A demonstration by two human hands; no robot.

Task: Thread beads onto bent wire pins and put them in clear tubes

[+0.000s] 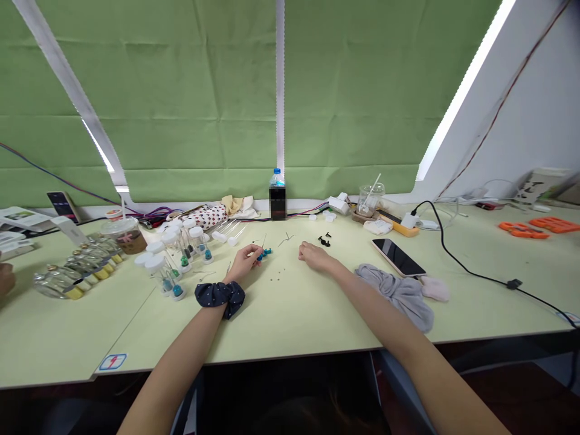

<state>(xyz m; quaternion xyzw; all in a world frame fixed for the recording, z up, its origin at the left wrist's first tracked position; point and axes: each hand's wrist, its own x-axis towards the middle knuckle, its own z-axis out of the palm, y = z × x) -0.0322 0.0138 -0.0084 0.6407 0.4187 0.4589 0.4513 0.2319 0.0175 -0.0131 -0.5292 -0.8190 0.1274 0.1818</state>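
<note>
My left hand [244,260], with a dark dotted scrunchie [220,296] on its wrist, pinches a small blue part [264,254] just above the pale green table [290,320]. My right hand [313,255] rests on the table a little to the right, fingers curled; whether they hold anything I cannot make out. Thin metal pins [286,238] and tiny bits lie scattered between and beyond the two hands. Two small black parts [324,241] lie just past my right hand.
Clear vials with white caps and blue pieces [174,260] stand at left, next to a row of glass bottles [77,272]. A grey cloth [399,293], a phone [399,257] and a black cable [471,272] lie at right. A water bottle [277,196] stands at the back. Another person's hand [5,279] shows at far left.
</note>
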